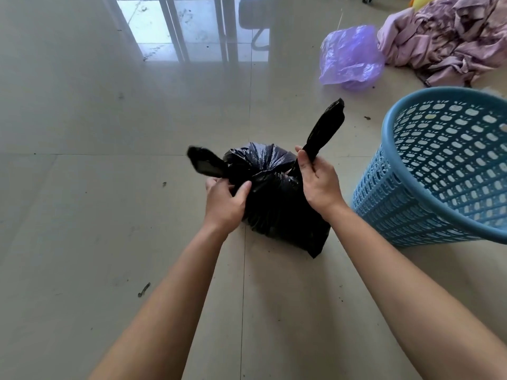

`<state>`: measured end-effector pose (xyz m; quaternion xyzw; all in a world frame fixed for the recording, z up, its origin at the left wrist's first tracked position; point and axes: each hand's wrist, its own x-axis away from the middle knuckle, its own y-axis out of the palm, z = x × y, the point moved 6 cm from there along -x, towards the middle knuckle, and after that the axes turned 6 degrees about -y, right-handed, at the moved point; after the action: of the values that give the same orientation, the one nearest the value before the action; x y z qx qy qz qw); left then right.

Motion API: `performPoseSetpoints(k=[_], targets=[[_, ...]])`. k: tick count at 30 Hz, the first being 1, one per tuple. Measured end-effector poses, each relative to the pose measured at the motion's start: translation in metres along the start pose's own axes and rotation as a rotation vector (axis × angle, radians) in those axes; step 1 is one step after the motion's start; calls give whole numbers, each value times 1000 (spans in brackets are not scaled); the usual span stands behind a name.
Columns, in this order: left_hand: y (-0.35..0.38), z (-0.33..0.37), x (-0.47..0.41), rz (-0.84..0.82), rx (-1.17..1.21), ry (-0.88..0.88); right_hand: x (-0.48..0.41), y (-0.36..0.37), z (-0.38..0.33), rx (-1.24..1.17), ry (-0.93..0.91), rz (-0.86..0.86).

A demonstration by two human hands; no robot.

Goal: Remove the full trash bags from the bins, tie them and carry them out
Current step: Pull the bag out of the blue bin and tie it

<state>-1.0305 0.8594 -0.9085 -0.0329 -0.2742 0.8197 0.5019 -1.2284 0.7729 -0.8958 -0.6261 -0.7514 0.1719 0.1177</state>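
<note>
Pulling evenly matters now: with the black trash bag (277,204) on the floor (109,187) beside the blue bin (411,193), the left hand (223,204) has its grip pinched on the left ear (204,164) and the right hand (319,185) has its grip closed round the right ear (326,130), so both should draw outward and low to snug the knot.

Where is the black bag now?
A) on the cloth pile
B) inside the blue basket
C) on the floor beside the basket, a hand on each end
C: the black bag sits on the floor beside the blue basket, left hand and right hand each gripping a twisted end.
</note>
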Motion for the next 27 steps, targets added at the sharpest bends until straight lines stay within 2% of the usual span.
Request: performPoseSetpoints(k=[2, 4, 6, 8, 11, 14, 18, 20, 23, 27], targets=[[2, -1, 1, 2, -114, 85, 2, 9, 12, -55, 73, -103], [-9, 20, 5, 150, -156, 288, 3, 10, 17, -98, 119, -148], [-17, 52, 13, 239, -100, 477, 1, 3, 15, -55, 118, -86], [-18, 75, 17, 223, 22, 544, -2, -3, 10, -45, 113, -9], [-7, 88, 9, 79, 281, 389, -1, 6, 0, -68, 109, 7], [10, 70, -6, -11, 459, 213, 4, 20, 7, 29, 116, -52], [43, -10, -19, -57, 506, -275, 20, 31, 40, 203, 196, -136], [52, -37, -15, -79, 542, -425, 28, 34, 51, 296, 172, -173], [57, -43, -16, -161, 734, -485, 31, 33, 56, 333, 121, -169], [62, -41, -17, -211, 580, -426, 29, 29, 52, 374, 63, -163]])
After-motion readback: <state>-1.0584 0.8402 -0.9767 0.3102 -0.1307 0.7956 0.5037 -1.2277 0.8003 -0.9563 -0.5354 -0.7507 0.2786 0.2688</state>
